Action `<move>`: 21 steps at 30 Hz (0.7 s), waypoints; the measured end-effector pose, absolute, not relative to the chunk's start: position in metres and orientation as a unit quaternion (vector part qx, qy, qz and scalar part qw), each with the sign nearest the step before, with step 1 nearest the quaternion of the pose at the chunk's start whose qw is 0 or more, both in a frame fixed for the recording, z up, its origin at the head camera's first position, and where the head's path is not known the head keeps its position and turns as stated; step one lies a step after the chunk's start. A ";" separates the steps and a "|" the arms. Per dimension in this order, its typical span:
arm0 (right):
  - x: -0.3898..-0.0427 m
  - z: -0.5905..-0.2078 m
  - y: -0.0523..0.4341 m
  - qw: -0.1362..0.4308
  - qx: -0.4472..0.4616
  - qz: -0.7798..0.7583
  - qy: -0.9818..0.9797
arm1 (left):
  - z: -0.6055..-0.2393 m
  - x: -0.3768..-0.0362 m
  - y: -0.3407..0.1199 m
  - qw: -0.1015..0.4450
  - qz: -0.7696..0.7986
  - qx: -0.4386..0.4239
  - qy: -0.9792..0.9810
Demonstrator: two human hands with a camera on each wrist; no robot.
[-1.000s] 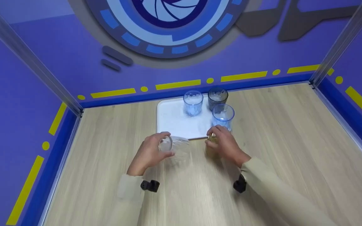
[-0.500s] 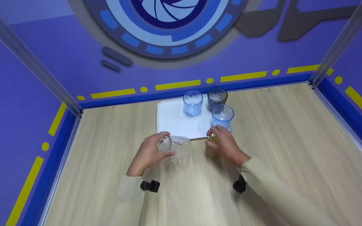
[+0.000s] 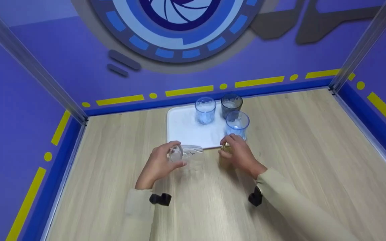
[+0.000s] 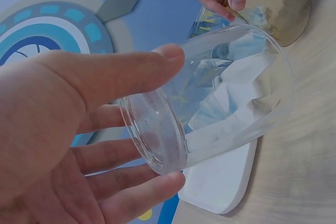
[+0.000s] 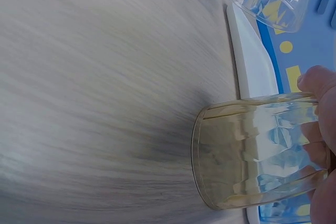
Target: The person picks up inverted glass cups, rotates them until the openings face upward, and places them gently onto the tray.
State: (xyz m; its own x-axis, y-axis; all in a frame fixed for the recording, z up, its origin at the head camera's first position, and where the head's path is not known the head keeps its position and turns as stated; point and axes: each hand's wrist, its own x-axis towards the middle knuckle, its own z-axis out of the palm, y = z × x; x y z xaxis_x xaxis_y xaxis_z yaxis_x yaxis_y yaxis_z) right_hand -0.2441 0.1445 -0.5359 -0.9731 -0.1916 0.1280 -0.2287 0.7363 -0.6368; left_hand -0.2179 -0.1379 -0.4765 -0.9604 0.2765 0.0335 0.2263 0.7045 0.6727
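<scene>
My left hand [image 3: 159,162] grips a clear drinking glass [image 4: 226,98] round its base end, thumb on one side and fingers on the other. That glass is tilted, its open mouth pointing away from the palm, and it overlaps the tray's front edge in the head view. An amber glass [image 5: 236,150] is in my right hand [image 3: 241,155], which holds it by the base from above; its wide rim faces down toward the table. The fingers hide much of the amber glass in the head view. The two glasses are apart.
Behind the hands lies a white tray [image 3: 186,132]. On it stand a light blue glass [image 3: 205,112], a dark grey glass [image 3: 231,104] and a blue-rimmed glass [image 3: 237,124] at the right. Purple panels [image 3: 129,85] enclose the wooden table [image 3: 126,137].
The clear glass has turned slightly in my left hand, lying a little more sideways. My right hand and the amber glass have stayed in place.
</scene>
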 end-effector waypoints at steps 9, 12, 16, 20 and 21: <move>-0.243 -0.537 0.145 0.035 0.115 0.350 -0.929 | -0.479 -0.216 -0.140 0.036 0.379 0.129 0.916; -0.243 -0.537 0.145 0.039 0.117 0.352 -0.928 | -0.480 -0.216 -0.140 0.039 0.387 0.126 0.912; -0.243 -0.537 0.145 0.044 0.119 0.354 -0.927 | -0.482 -0.216 -0.141 0.045 0.398 0.122 0.908; -0.243 -0.538 0.144 0.058 0.129 0.350 -0.926 | -0.483 -0.216 -0.142 0.050 0.402 0.117 0.907; -0.242 -0.538 0.144 0.061 0.132 0.350 -0.925 | -0.483 -0.216 -0.142 0.051 0.404 0.117 0.906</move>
State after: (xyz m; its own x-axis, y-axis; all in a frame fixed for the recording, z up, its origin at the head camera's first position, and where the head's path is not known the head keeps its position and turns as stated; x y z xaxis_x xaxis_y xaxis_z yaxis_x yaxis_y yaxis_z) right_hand -0.2425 0.1442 -0.5376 -0.9578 -0.2014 0.2049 -0.2866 0.7203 -0.6317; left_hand -0.2159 -0.1421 -0.4832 -0.9675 0.2527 0.0021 0.1704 0.6462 0.7439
